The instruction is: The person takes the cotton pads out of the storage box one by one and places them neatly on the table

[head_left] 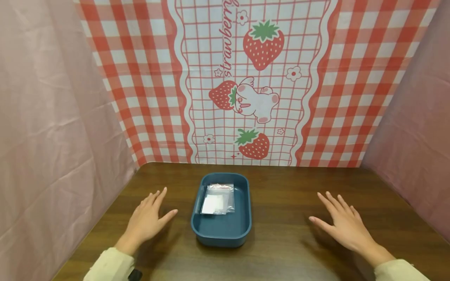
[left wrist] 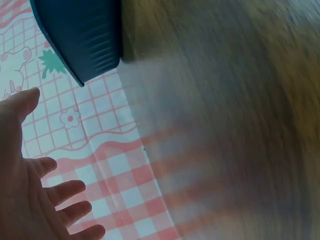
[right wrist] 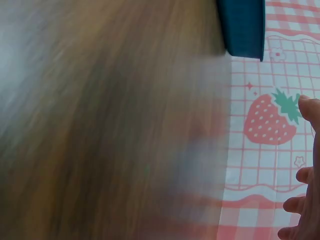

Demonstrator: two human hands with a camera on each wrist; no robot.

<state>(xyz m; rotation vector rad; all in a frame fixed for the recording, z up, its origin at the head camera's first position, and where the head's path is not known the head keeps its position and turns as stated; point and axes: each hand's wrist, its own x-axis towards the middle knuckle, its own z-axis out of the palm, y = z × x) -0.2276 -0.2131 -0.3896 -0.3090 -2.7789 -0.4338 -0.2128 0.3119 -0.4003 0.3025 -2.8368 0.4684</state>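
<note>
A dark blue rectangular bin [head_left: 223, 237] with rounded corners stands on the wooden table, left of the middle. Inside it, toward its far left, lie small clear plastic bags [head_left: 229, 199], one with a white content [head_left: 212, 204]. To the left of the bin is my left hand [head_left: 145, 218], fingers spread and holding nothing. My right hand [head_left: 342, 224] is farther off on the right side, its fingers likewise extended, with nothing in it. Both wrist views show the bin's outer wall [left wrist: 82, 35] beyond bare fingers [right wrist: 295, 204].
The brown table [head_left: 281, 207] runs back to a red-and-white checked cloth [head_left: 151, 78] printed with strawberries. Pink curtains [head_left: 59, 128] hang at the left and right sides. A small black object [head_left: 135, 274] shows by the left sleeve.
</note>
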